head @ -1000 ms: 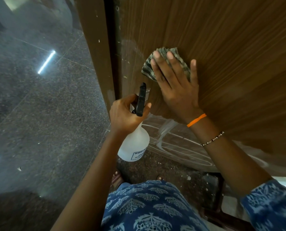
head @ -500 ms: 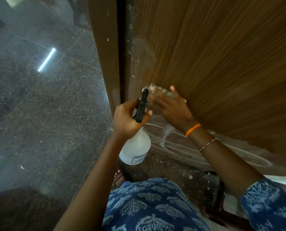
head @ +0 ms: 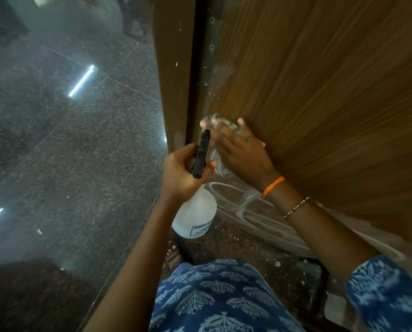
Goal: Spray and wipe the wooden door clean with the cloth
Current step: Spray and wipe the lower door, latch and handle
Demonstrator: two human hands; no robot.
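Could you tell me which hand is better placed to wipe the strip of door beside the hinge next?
The right hand: it already presses the cloth against the wooden door just below the hinge. The left hand grips the spray bottle.

The right hand presses a cloth flat against the wooden door while the left hand grips a spray bottle just beside it.

door upper panel free, frame (seemingly) crowding left
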